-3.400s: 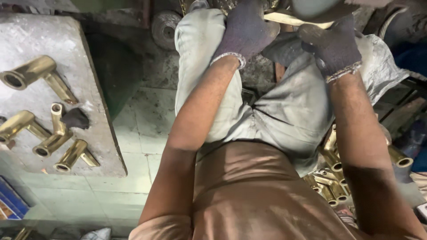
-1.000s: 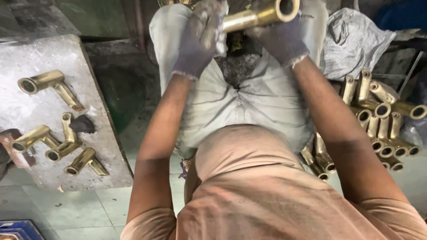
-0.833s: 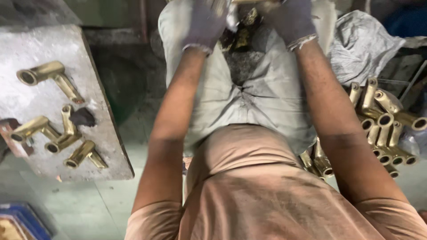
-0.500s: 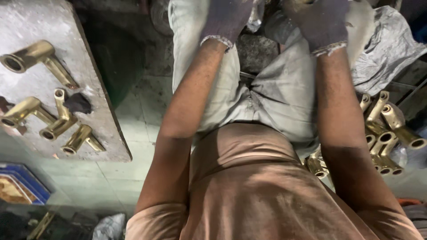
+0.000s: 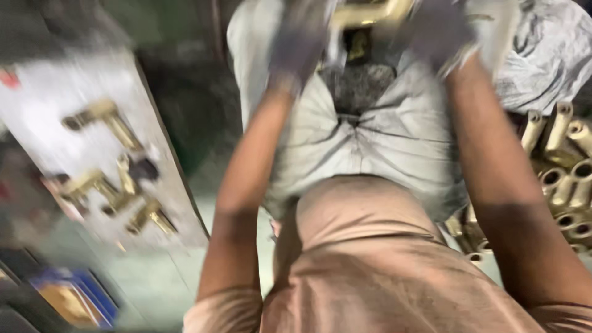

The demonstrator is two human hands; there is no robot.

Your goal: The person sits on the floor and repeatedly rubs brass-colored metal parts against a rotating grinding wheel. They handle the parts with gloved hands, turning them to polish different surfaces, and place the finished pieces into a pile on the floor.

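Head view: both gloved hands, left hand (image 5: pixel 302 43) and right hand (image 5: pixel 441 34), clasp a golden brass pipe fitting (image 5: pixel 367 12) at top centre; likely heavy, rigid, best gripped at both ends.

Brass fitting (image 5: pixel 370 12) up top centre, betw left hand (image 5: pixel 299 40) & right hand (image 5: pixel 441 31), above lap. Slab (image 5: pixel 80 148) to the left w/ several fittings (image 5: pixel 114 179) on it. Pile of tubes (image 5: pixel 561 179) far right, beside right arm
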